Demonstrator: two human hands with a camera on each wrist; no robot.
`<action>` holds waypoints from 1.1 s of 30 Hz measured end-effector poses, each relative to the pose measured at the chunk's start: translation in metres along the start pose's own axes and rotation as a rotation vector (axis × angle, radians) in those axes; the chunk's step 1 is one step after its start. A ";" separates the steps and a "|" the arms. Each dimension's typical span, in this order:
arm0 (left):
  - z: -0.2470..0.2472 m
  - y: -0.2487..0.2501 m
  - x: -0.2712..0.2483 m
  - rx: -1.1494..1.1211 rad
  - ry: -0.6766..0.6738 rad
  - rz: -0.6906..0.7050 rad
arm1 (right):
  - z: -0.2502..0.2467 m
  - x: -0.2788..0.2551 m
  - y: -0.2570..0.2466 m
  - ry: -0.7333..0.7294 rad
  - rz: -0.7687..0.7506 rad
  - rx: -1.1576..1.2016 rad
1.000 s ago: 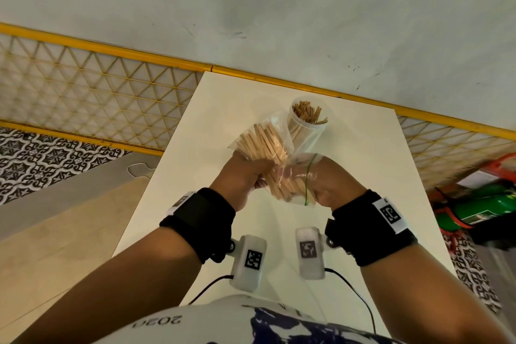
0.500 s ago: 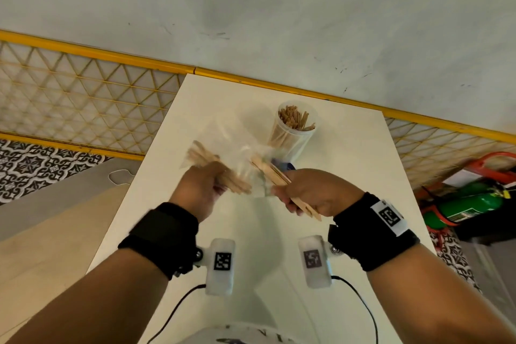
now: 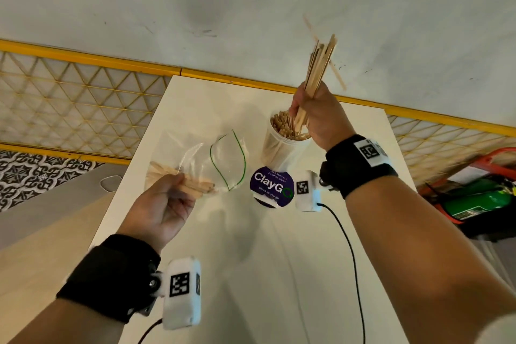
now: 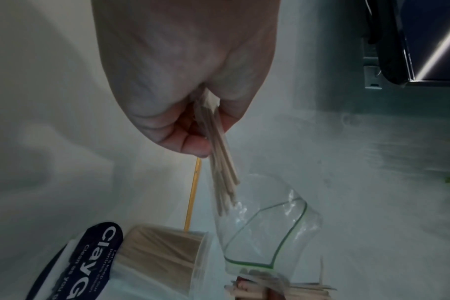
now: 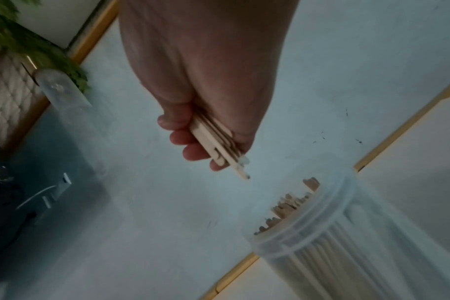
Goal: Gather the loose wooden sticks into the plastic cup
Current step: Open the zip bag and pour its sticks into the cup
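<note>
While the left hand (image 3: 164, 204) kept gripping the bagged sticks (image 3: 192, 186), the right hand (image 3: 318, 117) had lifted its clutched bundle (image 3: 318, 64) above the plastic cup (image 3: 282, 142).

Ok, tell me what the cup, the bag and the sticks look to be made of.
Cup: translucent, slightly frosted plastic, it seems; the sticks inside show through its wall.
Bag: thin clear plastic film, glossy and crinkled, with a green line round its mouth.
Sticks in the right hand and sticks in the left hand: pale, flat, matt strips, apparently unfinished wood.
</note>
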State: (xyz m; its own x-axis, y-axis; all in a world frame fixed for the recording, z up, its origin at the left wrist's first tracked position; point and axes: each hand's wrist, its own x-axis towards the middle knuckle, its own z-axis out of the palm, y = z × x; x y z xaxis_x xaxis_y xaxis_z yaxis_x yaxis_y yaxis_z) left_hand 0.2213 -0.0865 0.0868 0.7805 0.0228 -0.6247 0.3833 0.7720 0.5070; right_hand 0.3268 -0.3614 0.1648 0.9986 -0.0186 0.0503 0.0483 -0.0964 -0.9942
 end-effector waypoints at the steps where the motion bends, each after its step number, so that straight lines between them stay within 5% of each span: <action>1: -0.002 0.000 0.002 0.000 0.002 0.000 | 0.003 0.008 0.003 0.034 -0.017 -0.023; 24: -0.003 0.002 0.022 0.124 -0.006 -0.013 | 0.005 0.028 0.048 0.164 -0.002 -0.251; 33: -0.010 -0.004 0.025 0.125 0.054 -0.023 | 0.010 0.027 0.037 0.474 -0.198 -0.177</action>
State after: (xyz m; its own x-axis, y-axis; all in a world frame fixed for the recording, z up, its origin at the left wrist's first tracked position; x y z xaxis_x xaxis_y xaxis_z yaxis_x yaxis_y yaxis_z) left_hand 0.2346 -0.0827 0.0638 0.7446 0.0426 -0.6661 0.4620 0.6874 0.5604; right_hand 0.3555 -0.3554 0.1286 0.8487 -0.4263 0.3131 0.1888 -0.3088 -0.9322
